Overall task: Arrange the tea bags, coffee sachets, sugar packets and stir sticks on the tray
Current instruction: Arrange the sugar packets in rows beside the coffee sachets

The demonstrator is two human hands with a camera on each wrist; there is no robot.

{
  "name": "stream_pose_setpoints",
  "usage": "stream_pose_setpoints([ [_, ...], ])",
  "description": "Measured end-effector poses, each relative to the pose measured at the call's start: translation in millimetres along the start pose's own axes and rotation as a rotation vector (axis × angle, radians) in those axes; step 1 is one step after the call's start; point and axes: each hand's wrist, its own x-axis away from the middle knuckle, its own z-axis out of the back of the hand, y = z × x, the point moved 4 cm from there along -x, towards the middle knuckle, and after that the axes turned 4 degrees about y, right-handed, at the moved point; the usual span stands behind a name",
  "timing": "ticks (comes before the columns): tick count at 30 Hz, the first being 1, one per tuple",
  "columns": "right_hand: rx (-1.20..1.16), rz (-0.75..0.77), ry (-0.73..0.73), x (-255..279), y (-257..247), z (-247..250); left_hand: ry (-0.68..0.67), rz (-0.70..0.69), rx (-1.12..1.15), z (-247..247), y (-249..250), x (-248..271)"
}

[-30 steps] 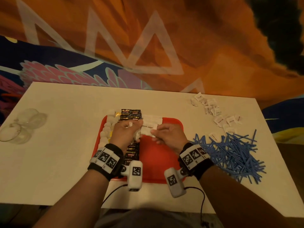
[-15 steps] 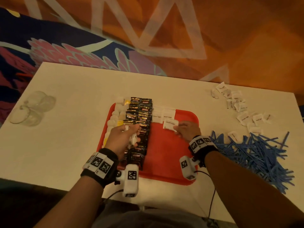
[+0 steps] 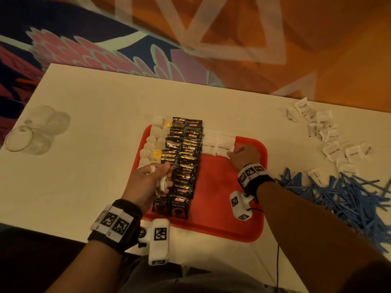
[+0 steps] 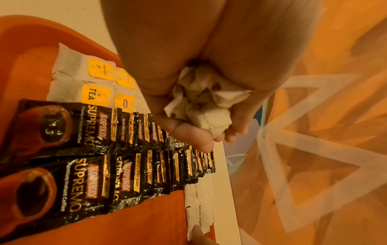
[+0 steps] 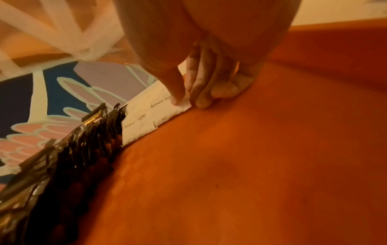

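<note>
R hand (image 3: 243, 154) sat at the far side of the red tray (image 3: 232, 208), thumb and fingers pinching the near corner of a brown sugar packet (image 3: 226, 144) and pressing it flat, prob. to line it up w/ the packet beside it so the sugar rows start right next to the coffee sachets (image 3: 183, 166). L hand (image 3: 151, 180) hovered over the tray's left part, fingers curled round a bunch of white packets (image 4: 201, 106), likely stock held ready so the R hand can take them one by one; whether sugar or tea, can't tell. Tea bags (image 3: 152, 144) ran in a column along the tray's left edge, touching the two overlapped coffee columns. Most of the tray right of the coffee was bare. Loose sugar packets (image 3: 330, 140) and blue stir sticks (image 3: 349, 197) lay on the tabletop right of the tray, not arranged. Clear cups (image 3: 31, 134) sat far left.

Vs. half a sec earlier: the packet, then a bit nearer than the row, was seated against it w/ the R hand farther forward; L hand and its bunch about unchanged.
</note>
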Motion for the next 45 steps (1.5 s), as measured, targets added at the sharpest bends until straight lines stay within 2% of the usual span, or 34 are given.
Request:
stream_pose_setpoints([
  [3, -0.004, 0.116, 0.065, 2.9, -5.0, -2.4, -0.004, -0.001, 0.023, 2.8, -0.9, -1.4],
  [7, 0.123, 0.372, -0.03, 8.9, -19.1, -21.5, -0.003, 0.008, 0.047, 8.6, -2.0, -3.6],
  [12, 0.146, 0.33, -0.037, 7.0, -16.4, -29.7, -0.006, 0.013, 0.063, 16.9, -3.6, -4.4],
  [18, 0.004, 0.379, -0.018, 31.5, -31.8, -1.4, -0.093, 0.063, 0.138, 0.4, -0.9, -0.4],
  [23, -0.291, 0.497, -0.172, 96.1, -72.7, 25.8, -0.193, 0.149, 0.2, -35.5, 8.7, 6.6],
  [27, -0.249, 0.606, -0.282, 143.6, -88.2, 44.1, -0.259, 0.155, 0.227, -56.7, 16.9, 14.4],
  [31, -0.145, 0.597, -0.219, 158.4, -80.2, 57.2, -0.329, 0.14, 0.168, -75.0, 24.9, 29.2],
  [35, -0.274, 0.489, -0.133, 160.1, -66.2, 72.7, -0.348, 0.132, 0.171, -85.6, 30.0, 42.7],
  [45, -0.491, 0.404, -0.024, 177.0, -48.3, 96.3, -0.41, 0.101, 0.17, -96.6, 24.4, 66.5],
])
